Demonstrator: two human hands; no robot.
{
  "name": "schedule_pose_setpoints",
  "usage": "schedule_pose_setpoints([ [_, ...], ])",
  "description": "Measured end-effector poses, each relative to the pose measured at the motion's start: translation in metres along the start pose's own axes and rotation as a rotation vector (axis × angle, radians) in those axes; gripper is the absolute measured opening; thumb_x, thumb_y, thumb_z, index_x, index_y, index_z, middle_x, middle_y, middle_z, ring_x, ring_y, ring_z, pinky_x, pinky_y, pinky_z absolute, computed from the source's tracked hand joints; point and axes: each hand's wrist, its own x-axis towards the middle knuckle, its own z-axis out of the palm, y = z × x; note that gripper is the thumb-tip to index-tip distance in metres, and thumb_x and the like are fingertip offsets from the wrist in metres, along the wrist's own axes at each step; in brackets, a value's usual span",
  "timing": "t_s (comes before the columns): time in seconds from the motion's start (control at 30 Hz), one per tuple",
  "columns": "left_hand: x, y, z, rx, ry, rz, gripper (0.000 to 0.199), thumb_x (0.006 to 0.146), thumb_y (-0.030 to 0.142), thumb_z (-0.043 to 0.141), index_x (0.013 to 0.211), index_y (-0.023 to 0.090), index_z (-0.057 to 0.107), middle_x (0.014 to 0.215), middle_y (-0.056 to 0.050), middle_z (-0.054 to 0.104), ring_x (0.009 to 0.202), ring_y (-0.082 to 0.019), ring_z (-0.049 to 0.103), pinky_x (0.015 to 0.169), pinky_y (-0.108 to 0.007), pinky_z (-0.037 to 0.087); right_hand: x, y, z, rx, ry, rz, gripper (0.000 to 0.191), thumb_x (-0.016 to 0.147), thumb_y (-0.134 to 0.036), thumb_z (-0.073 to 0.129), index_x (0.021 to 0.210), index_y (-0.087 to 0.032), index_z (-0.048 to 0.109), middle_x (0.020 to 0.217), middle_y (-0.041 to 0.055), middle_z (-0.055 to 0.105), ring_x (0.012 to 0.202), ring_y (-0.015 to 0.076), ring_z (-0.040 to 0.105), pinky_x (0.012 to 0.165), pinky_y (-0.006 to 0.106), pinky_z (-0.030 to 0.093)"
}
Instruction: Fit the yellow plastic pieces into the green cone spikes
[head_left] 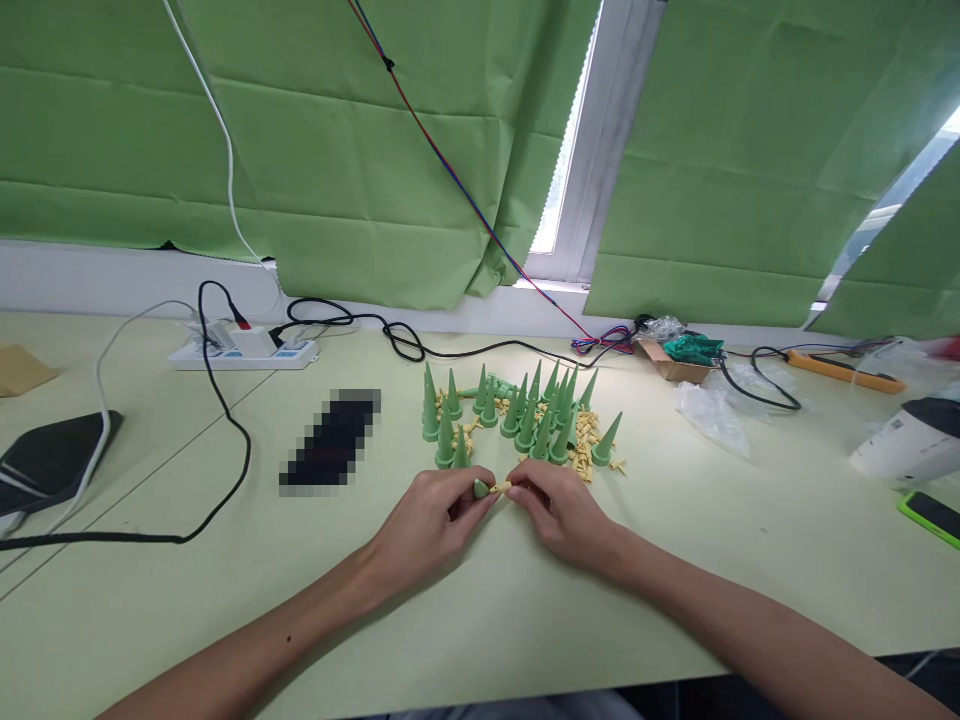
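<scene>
Closed round a green cone piece (481, 489), my left hand (431, 512) is near the middle of the pale table (600, 620). My right hand (562, 508) pinches a small yellow piece (502, 488), which sits between the fingertips of both hands, at the end of the green piece. Just beyond the hands stand several green cones (528, 425) with round bases, mostly upright. Small yellow pieces (584, 450) are heaped among them and to their right.
A dark pixelated patch (334, 440) lies left of the cones. A power strip (247, 352) and black cable (244, 460) are at the left. An open box (673, 364), plastic bags (712, 415) and a green-edged phone (932, 515) are at the right.
</scene>
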Motion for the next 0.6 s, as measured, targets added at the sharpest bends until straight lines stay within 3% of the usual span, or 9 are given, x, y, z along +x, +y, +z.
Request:
schedule_pose_setpoints([
  [0.33, 0.0026, 0.002, -0.0022, -0.066, 0.034, -0.064, 0.018, 0.094, 0.031, 0.058, 0.092, 0.017, 0.07, 0.053, 0.006, 0.051, 0.049, -0.01, 0.044, 0.05, -0.022, 0.035, -0.0005, -0.0005, 0.0013, 0.006, 0.007, 0.003, 0.012, 0.1, -0.024, 0.049, 0.103, -0.02, 0.06, 0.086, 0.004, 0.066, 0.073, 0.0167, 0.06, 0.066, 0.027, 0.044],
  [0.6, 0.0038, 0.0011, -0.0013, -0.046, -0.005, -0.053, 0.019, 0.094, 0.03, 0.056, 0.094, 0.018, 0.071, 0.055, 0.005, 0.053, 0.05, -0.01, 0.045, 0.051, -0.022, 0.035, -0.0017, 0.0024, 0.0031, 0.023, 0.006, -0.006, 0.011, 0.099, -0.019, 0.047, 0.097, -0.021, 0.057, 0.086, 0.0031, 0.066, 0.074, 0.0163, 0.06, 0.068, 0.026, 0.045],
])
